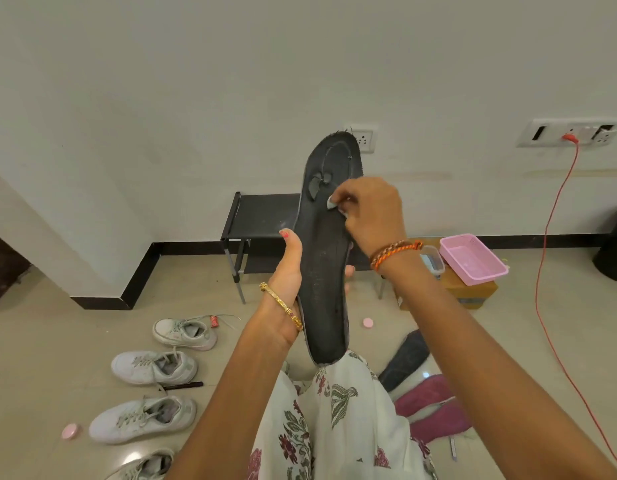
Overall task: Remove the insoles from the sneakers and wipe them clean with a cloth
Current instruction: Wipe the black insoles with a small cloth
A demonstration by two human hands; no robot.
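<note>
A black insole stands nearly upright above the person's lap, heel end down. The left hand grips its middle, thumb on the near face. The right hand pinches at its upper part with curled fingers. Four white sneakers lie on the floor at left; another dark insole lies at right.

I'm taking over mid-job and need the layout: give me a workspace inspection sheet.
Surface: tiled floor, glossy.
Job's things: black insole held upright; second insole on floor; four white sneakers at left; cloth not identifiable.
Clutter: pink caps, pen, pink tray on box.
Grippers: left hand grips insole; right hand pinches at its upper part.
Cables: red cable from wall socket down to floor.
Surroundings: white wall, black stool.
</note>
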